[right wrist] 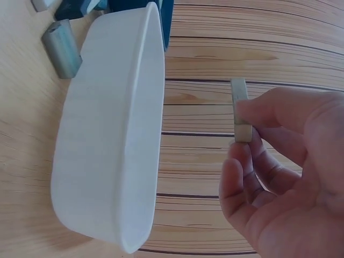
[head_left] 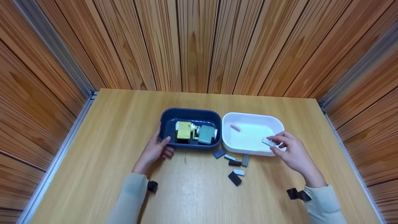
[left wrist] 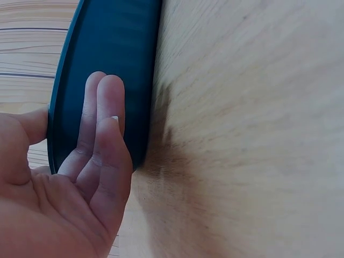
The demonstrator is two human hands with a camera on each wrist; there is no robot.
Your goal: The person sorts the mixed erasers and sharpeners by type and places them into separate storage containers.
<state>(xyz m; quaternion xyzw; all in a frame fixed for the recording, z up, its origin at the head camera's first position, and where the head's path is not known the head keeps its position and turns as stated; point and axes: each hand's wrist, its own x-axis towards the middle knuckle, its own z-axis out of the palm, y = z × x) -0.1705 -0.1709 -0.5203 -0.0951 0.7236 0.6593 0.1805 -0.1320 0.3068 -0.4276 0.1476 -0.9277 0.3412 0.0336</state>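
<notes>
My left hand (head_left: 155, 147) holds the near left corner of a dark blue tray (head_left: 189, 112), its thumb over the rim and the other fingers against the outer wall. In the left wrist view, several of those fingers (left wrist: 110, 102) lie along the tray's side. Inside that tray sit a yellow crank-handled pencil sharpener (head_left: 184, 130) and a teal one (head_left: 206, 134). Above the near right part of a white tray (head_left: 253, 151), my right hand (head_left: 290, 151) pinches a small pale eraser (right wrist: 241, 107) between thumb and fingers. A pink eraser (head_left: 235, 128) lies in the white tray.
In front of the trays lie several small blocks, among them a blue one (head_left: 219, 153), a grey-green one (head_left: 245, 160), a white one (head_left: 238, 172) and a black one (head_left: 235, 179). Wood-patterned walls (head_left: 194, 46) enclose the table's back and sides.
</notes>
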